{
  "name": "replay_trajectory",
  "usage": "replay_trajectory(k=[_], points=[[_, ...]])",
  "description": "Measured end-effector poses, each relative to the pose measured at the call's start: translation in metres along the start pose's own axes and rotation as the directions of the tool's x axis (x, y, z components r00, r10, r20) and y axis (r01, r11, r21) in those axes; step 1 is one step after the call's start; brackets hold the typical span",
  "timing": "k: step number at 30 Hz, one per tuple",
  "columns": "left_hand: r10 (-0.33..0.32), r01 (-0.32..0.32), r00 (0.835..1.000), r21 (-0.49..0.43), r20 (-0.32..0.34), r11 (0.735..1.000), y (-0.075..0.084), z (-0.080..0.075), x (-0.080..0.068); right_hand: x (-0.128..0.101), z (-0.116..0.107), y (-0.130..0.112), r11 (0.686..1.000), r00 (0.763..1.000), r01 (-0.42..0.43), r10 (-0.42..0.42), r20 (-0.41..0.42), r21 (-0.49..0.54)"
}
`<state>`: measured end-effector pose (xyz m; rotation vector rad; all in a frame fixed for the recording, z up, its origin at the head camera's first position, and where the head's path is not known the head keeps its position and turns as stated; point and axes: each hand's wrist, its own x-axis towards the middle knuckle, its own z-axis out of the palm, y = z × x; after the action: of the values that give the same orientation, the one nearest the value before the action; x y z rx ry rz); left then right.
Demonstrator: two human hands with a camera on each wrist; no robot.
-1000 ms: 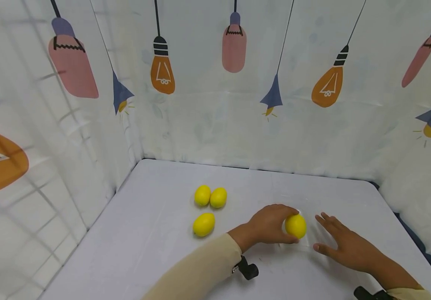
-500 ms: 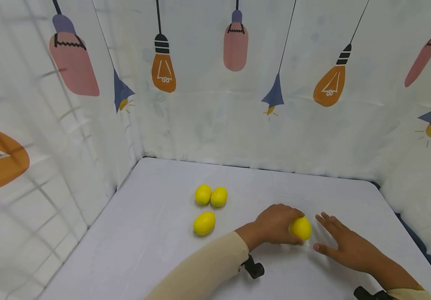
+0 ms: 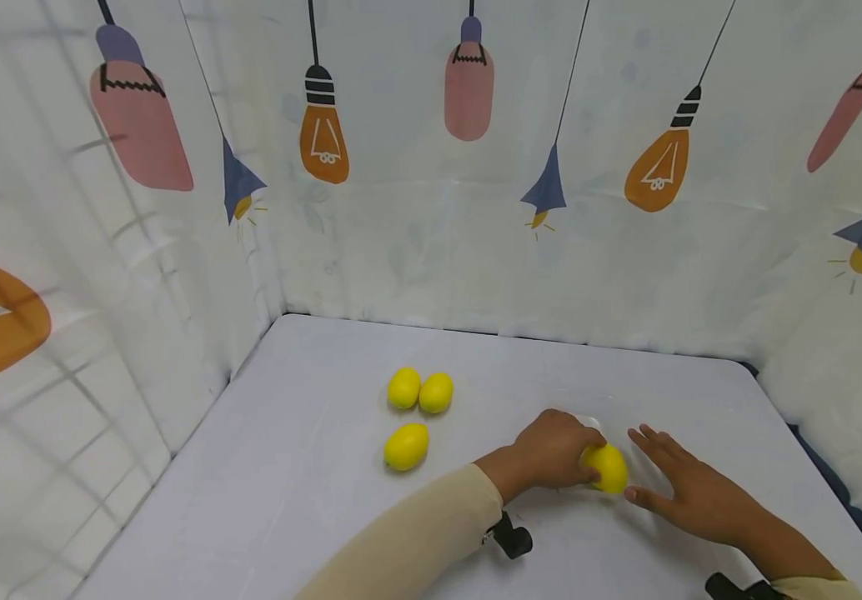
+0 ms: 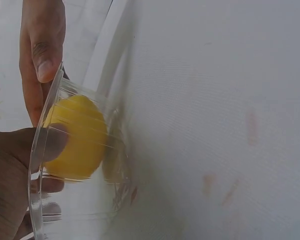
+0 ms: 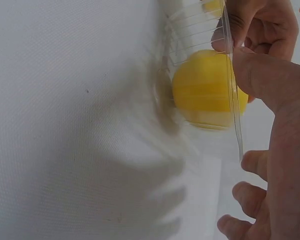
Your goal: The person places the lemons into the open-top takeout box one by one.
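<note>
My left hand [image 3: 554, 450] pinches a yellow lemon [image 3: 611, 469] between thumb and fingers. The lemon sits low within the walls of a clear plastic container [image 4: 36, 165], as the left wrist view shows. That container is almost invisible in the head view, apart from a bit of its rim [image 3: 590, 422] behind the lemon. To the right, my right hand [image 3: 689, 493] is spread with fingers straight. Its thumb [image 5: 250, 70] lies right at the container's rim in the right wrist view.
Two lemons [image 3: 404, 388] [image 3: 436, 392] lie side by side farther back on the white table [image 3: 311, 467]. A third lemon [image 3: 406, 447] rests in front of them, left of my left forearm. Printed cloth [image 3: 416, 250] hangs around the table's back and sides.
My left hand has carried the lemon a little to the right and lower, into the container beside my right hand. The right hand has stayed in place.
</note>
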<state>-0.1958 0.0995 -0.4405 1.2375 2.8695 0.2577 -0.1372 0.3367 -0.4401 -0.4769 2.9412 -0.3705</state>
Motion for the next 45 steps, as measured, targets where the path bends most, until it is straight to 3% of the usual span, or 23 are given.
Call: replay_trajectory(k=[17,28,35,45], points=[[-0.009,0.009,1.000,-0.026,-0.010,1.000,-0.003,-0.001,-0.002,0.001,-0.001,0.000,1.000,1.000,0.016,-0.016,-0.012,0.001],[0.022,-0.025,0.999,-0.064,-0.037,0.998,-0.007,-0.007,-0.010,0.000,0.001,0.002,1.000,1.000,0.020,-0.020,-0.023,0.001],[0.063,-0.070,0.995,-0.083,-0.078,0.994,-0.018,-0.014,-0.021,0.000,0.002,0.001,1.000,1.000,0.014,-0.014,-0.026,-0.003],[0.052,-0.060,0.997,-0.125,-0.064,0.990,-0.040,-0.032,-0.044,0.002,0.002,-0.001,1.000,1.000,-0.007,0.007,-0.015,-0.023]])
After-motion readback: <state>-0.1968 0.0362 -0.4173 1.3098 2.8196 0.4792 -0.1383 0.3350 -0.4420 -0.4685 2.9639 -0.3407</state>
